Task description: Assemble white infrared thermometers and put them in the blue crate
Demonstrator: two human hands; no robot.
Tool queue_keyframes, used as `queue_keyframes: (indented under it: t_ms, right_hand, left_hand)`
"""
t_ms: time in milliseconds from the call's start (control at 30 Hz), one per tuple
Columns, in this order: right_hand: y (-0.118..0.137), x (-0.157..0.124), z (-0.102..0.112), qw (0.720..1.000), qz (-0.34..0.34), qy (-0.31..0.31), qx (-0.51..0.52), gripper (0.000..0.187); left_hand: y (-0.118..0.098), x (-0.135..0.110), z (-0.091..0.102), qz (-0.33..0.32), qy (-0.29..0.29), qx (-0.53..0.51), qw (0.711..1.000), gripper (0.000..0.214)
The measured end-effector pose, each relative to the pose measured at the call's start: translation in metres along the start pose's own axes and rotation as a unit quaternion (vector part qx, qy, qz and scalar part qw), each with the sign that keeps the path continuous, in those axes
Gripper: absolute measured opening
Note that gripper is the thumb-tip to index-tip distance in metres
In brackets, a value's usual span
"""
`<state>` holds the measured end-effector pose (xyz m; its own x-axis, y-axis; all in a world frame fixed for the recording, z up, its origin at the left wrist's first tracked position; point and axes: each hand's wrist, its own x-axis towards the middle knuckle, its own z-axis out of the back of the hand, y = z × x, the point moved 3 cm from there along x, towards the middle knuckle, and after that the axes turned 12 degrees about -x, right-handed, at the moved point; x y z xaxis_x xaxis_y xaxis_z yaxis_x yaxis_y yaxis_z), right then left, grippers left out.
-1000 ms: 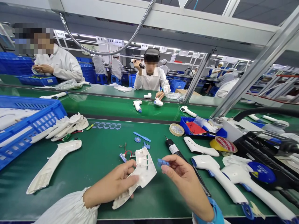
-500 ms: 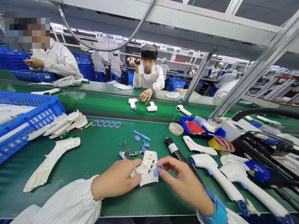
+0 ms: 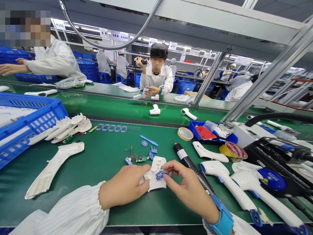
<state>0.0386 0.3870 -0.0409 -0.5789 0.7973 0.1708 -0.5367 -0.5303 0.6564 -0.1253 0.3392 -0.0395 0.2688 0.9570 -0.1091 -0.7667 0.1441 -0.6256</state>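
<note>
My left hand grips a white plastic housing shell by its left side, the hollow inner face turned up. Thumb and index finger of my right hand pinch a small blue plastic button piece over the middle of the shell. Just beyond the shell lie a small green circuit board with red wires and a blue plastic part. Farther off are an oval blue piece and a blue strip. A black electric screwdriver lies beside my right hand.
At left are a blue basket, stacked white shells and one long half shell. White thermometer-like bodies, yellow tape, a round screw dish and a blue tray sit at right. A co-worker faces me across the belt.
The blue button piece has shifted left and turned over the shell's middle. Across the belt, the co-worker has lifted a white device. The person at far left has stretched an arm out leftward.
</note>
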Motion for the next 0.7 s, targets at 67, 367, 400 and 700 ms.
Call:
queue_keyframes:
  t_ms: [67,367,400,700]
  right_hand:
    - [0.002,0.0,0.0,0.999,0.007,-0.007,-0.035,0.009]
    - [0.004,-0.004,-0.006,0.986,0.067,-0.082,-0.128,0.008]
    - [0.004,-0.004,-0.007,0.983,0.076,-0.094,-0.14,0.008]
    - [-0.006,0.006,-0.009,0.987,-0.014,-0.137,-0.089,0.017]
  left_hand:
    - [-0.001,0.0,0.0,-0.005,-0.003,0.005,1.0,0.022]
    - [-0.001,0.0,0.0,0.005,-0.013,-0.007,1.0,0.026]
    - [-0.001,0.0,0.0,0.002,-0.019,-0.008,1.0,0.027]
    - [-0.002,0.003,-0.004,0.011,-0.088,-0.005,0.996,0.033]
